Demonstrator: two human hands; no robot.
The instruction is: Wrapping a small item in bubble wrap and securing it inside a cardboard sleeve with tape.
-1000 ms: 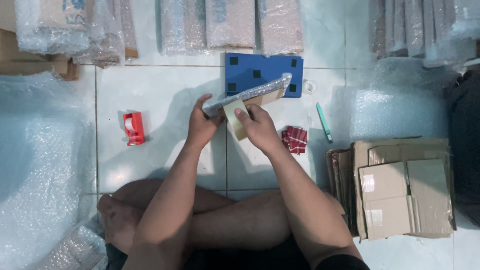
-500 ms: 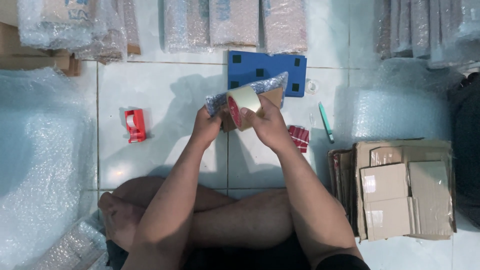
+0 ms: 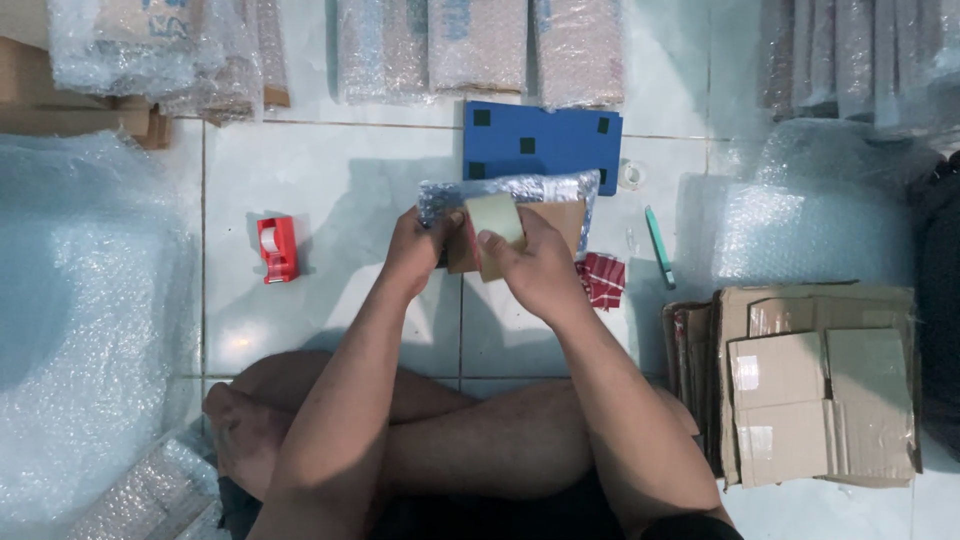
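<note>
Now | bubble-wrapped parcel (image 3: 520,192) held above the floor tiles (image 3: 330,180): light, soft wrap over stiff card, best gripped by its edges | left hand (image 3: 415,250) clasps its left end | right hand (image 3: 535,265) presses a tape roll (image 3: 495,218) on it | one red tape dispenser (image 3: 277,247), one blue board (image 3: 545,140), one green pen (image 3: 658,245)

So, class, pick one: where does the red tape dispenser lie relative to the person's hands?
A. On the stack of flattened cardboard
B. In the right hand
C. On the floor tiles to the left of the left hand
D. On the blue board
C: the red tape dispenser lies on the floor tiles, left of the left hand and apart from it.
</note>
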